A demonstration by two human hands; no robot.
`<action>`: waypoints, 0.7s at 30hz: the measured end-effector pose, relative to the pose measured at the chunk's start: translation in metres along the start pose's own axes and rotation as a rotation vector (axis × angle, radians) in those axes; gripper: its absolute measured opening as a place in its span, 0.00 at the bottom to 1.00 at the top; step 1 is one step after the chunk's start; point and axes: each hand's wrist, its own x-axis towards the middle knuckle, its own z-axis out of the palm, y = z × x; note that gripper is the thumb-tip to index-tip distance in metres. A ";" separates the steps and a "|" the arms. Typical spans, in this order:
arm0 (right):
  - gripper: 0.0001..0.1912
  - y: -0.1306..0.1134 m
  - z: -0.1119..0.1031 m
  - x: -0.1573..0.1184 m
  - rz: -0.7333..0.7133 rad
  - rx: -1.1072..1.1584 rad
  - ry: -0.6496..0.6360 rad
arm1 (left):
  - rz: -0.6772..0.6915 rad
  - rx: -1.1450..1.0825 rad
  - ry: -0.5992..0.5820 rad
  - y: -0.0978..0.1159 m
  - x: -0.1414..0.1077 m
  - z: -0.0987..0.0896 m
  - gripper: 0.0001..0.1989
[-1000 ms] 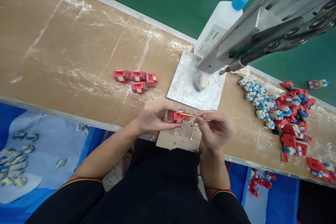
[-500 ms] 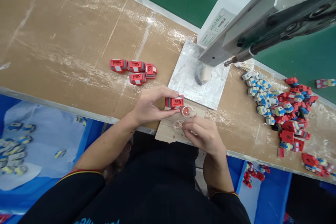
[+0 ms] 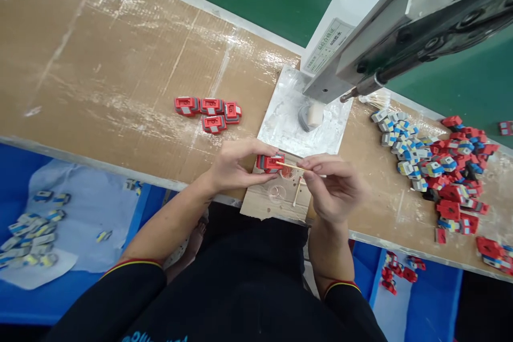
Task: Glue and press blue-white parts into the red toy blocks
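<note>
Between thumb and fingers, my left hand (image 3: 240, 163) grips a red and grey toy car part (image 3: 267, 163), its hollow side facing up. My right hand (image 3: 332, 181) pinches a thin cotton swab (image 3: 294, 166), and the swab's far tip reaches the toy part's recess. Beneath the swab is a small clear cup of red liquid (image 3: 287, 171). A second clear cup (image 3: 277, 193) and another swab (image 3: 297, 192) rest on the cardboard piece (image 3: 256, 202) under my hands.
Several red parts (image 3: 214, 124) sit to the left. A metal press (image 3: 360, 59) overhangs its plate (image 3: 276, 112), beside a white bottle (image 3: 336, 16). Piled red parts (image 3: 451, 192) and blue-grey parts (image 3: 401, 144) lie right. Blue bins (image 3: 140, 214) stand below the table edge.
My right hand has risen from beside the clear cups and now holds the swab against the toy part. The left hand keeps its grip. The view has shifted slightly.
</note>
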 end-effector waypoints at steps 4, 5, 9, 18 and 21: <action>0.09 0.005 0.003 -0.001 0.032 0.026 -0.024 | -0.006 -0.035 -0.007 0.001 0.001 0.000 0.18; 0.09 0.005 0.003 -0.001 0.035 0.038 -0.027 | -0.006 -0.039 -0.007 0.001 0.001 0.000 0.18; 0.10 0.004 0.004 0.000 0.039 0.068 -0.033 | 0.000 -0.045 -0.001 0.001 0.000 0.001 0.18; 0.11 0.004 0.005 0.000 0.063 0.087 -0.065 | -0.005 -0.031 -0.006 0.002 0.000 0.001 0.18; 0.10 0.003 0.006 0.000 0.055 0.088 -0.074 | -0.009 -0.018 -0.004 0.002 0.001 0.001 0.18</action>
